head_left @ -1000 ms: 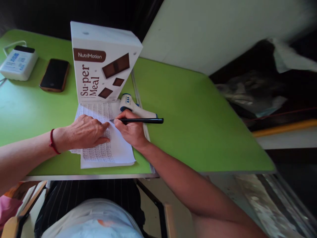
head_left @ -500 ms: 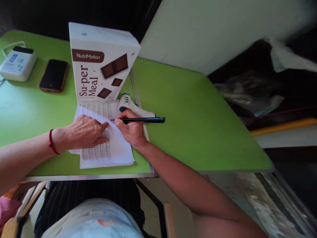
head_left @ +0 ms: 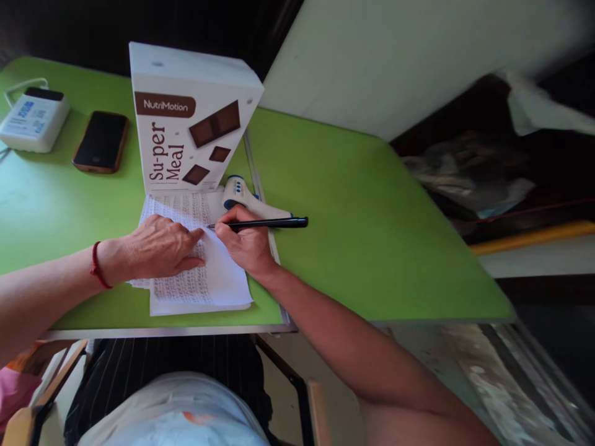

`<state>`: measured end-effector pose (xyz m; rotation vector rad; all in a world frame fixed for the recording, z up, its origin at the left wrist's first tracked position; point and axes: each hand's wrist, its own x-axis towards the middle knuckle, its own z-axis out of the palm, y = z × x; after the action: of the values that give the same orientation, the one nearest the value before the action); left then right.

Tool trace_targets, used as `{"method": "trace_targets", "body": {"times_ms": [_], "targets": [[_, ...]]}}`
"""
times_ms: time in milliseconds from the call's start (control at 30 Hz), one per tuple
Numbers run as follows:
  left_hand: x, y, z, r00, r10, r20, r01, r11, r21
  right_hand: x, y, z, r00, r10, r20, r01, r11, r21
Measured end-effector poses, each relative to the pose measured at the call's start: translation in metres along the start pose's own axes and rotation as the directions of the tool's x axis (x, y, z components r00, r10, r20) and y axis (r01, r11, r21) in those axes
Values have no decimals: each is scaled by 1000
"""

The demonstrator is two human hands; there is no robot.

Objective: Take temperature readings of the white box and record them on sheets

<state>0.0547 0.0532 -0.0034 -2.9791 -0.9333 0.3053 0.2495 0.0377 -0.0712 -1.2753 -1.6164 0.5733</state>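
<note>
Pen (head_left: 283, 222) has tilted slightly; I see the right hand (head_left: 248, 246) pinching it over paper (head_left: 227, 272), left hand (head_left: 162, 246) lying there unclenched, probably for steadiness.

Black pen (head_left: 274, 223) slightly more tilted

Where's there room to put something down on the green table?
The biggest bare patch of green tabletop is right of the slim black pen. Another lies between the black rectangular phone and the left forearm. The crowded part holds the tall white cardboard box, white gun-shaped device, marked white paper, left hand and right hand.
</note>
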Motion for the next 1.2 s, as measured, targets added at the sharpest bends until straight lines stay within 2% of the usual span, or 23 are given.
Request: {"method": "trace_targets", "body": {"times_ms": [300, 533, 833, 1200], "targets": [[-1, 1, -2, 999, -4, 36, 4, 1000, -4, 0, 1, 2, 995, -78, -68, 82, 995, 52], [-1, 1, -2, 999, -15, 47, 16, 1000, -13, 0, 4, 1, 996, -25, -81, 28, 999, 31], [0, 2, -3, 998, -16, 68, 15, 1000, 10, 1, 3, 0, 998, -37, -47, 38, 999, 19], [0, 0, -2, 999, -15, 45, 16, 1000, -19, 2, 1, 0, 996, -6, -85, 11, 998, 57]]}}
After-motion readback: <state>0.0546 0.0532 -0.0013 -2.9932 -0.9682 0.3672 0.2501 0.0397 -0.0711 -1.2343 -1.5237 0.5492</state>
